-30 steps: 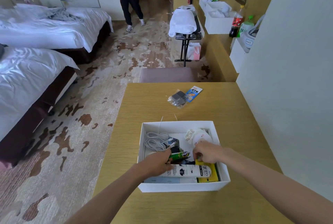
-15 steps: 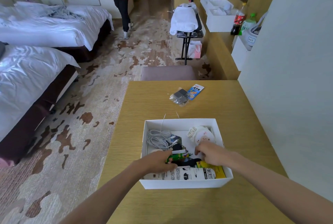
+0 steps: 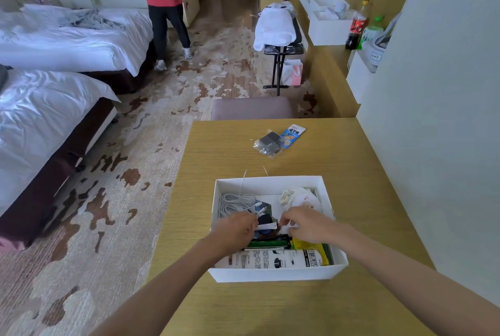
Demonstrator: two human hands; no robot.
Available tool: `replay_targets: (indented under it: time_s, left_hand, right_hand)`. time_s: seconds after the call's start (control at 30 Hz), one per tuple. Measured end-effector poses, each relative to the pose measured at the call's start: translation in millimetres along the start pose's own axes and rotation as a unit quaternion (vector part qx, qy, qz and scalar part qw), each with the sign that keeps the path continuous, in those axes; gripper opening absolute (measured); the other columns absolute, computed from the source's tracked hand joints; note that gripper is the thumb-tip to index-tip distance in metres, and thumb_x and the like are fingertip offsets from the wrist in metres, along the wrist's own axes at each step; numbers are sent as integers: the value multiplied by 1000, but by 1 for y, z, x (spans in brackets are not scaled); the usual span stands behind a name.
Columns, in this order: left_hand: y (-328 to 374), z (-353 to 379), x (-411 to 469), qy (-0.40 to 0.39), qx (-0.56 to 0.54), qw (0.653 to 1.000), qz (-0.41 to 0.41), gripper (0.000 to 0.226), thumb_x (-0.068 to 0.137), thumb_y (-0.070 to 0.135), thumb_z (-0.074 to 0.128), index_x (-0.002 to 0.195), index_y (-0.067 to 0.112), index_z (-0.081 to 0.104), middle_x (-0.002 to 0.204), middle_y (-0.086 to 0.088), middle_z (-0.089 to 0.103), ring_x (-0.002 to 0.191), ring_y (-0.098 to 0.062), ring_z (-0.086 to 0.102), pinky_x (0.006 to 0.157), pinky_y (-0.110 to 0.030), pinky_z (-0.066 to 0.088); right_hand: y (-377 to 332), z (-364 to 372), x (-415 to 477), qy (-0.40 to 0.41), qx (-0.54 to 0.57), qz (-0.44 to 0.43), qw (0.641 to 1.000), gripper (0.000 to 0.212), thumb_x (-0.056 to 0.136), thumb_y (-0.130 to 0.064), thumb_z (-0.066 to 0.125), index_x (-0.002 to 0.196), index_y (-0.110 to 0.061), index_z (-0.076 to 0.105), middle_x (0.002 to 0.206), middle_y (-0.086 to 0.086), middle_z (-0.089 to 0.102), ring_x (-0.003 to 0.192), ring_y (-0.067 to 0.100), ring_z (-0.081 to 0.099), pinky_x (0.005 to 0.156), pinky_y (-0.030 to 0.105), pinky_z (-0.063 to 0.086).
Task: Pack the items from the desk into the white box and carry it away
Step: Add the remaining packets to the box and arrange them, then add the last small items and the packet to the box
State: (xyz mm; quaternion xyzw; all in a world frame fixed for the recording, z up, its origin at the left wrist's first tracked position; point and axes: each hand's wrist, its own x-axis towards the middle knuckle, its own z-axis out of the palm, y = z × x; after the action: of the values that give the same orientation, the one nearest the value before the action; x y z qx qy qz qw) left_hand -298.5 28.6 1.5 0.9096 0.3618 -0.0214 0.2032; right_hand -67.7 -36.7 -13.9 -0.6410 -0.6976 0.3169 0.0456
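Pretty bright, soft even light, barely any shadows. The white beds look a bit blown out. Wide-angle bends the edges, and the far end's slightly soft.

The box sits on the table, lower centre of the frame. Inside it, a coiled cable lies upper left and a tube lies along the near wall. The left hand and right hand meet mid-box. Two packets lie on the table above the box. A stool stands behind the table's far edge.
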Motion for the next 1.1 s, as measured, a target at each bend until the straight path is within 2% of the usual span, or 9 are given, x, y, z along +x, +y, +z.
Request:
replay_targets:
  time_s: [0.1, 0.2, 0.33, 0.47, 0.63, 0.87, 0.97, 1.03, 1.1]
  left_hand:
    - [1, -14, 1, 72, -56, 996, -3, 19, 96, 22, 46, 106, 19, 61, 106, 4, 66, 84, -12, 59, 68, -27, 47]
    - [5, -34, 14, 139, -123, 982, -41, 14, 95, 21, 47, 99, 22, 60, 90, 9, 65, 70, -7, 56, 57, -21, 43]
    - [5, -65, 43, 202, -144, 964, -100, 12, 91, 16, 51, 94, 21, 61, 83, 11, 64, 71, -12, 61, 57, -27, 51]
    - [-9, -85, 79, 208, -137, 957, -151, 14, 91, 16, 47, 91, 22, 60, 86, 6, 68, 68, -13, 62, 47, -20, 41]
    - [-37, -87, 135, 139, -124, 969, -159, 14, 92, 18, 47, 93, 20, 61, 88, 0, 69, 67, -19, 62, 49, -22, 41]
    - [-89, -56, 208, 35, -125, 982, -138, 19, 93, 21, 47, 100, 19, 63, 104, -5, 66, 88, -27, 63, 77, -36, 53]
    - [-110, -46, 234, 17, -131, 982, -137, 20, 93, 18, 46, 103, 17, 64, 106, -8, 67, 91, -29, 63, 80, -38, 53]
    - [-121, -40, 248, 10, -134, 982, -131, 21, 94, 16, 45, 103, 16, 63, 106, -9, 67, 87, -29, 64, 78, -39, 54]
    - [-128, -34, 259, 4, -134, 983, -127, 21, 95, 17, 44, 104, 17, 62, 104, -7, 66, 80, -27, 64, 72, -39, 56]
  right_hand:
    - [8, -14, -1, 52, 41, -10, 998, 20, 93, -22, 56, 111, -26, 64, 105, -17, 59, 93, -3, 55, 79, 21, 44]
    - [16, -37, 0, 131, 103, -20, 986, 17, 92, -26, 58, 96, -42, 61, 97, -24, 61, 87, -9, 58, 74, 18, 48]
    - [27, -72, 12, 219, 202, -13, 954, 18, 91, -29, 59, 91, -47, 64, 92, -27, 67, 88, -5, 62, 72, 14, 50]
    - [30, -99, 34, 252, 215, 5, 943, 19, 93, -25, 58, 92, -43, 61, 90, -24, 67, 87, -7, 62, 72, 11, 46]
    - [51, -111, 78, 163, 155, 70, 972, 14, 95, -20, 56, 105, -25, 65, 97, -15, 66, 91, 0, 60, 67, 10, 42]
    - [68, -88, 149, -46, 120, 143, 981, 29, 87, -20, 67, 115, -18, 60, 109, -3, 61, 102, 16, 59, 91, 33, 49]
    - [65, -70, 173, -154, 50, 160, 974, 37, 80, -35, 74, 109, -14, 63, 108, 4, 67, 92, 18, 61, 85, 34, 51]
    - [62, -60, 185, -216, -37, 150, 964, 30, 83, -31, 71, 105, -11, 66, 105, 7, 69, 81, 17, 59, 75, 30, 50]
    - [61, -53, 193, -235, -78, 127, 961, 27, 82, -30, 70, 101, -12, 64, 100, 5, 66, 82, 19, 60, 74, 31, 52]
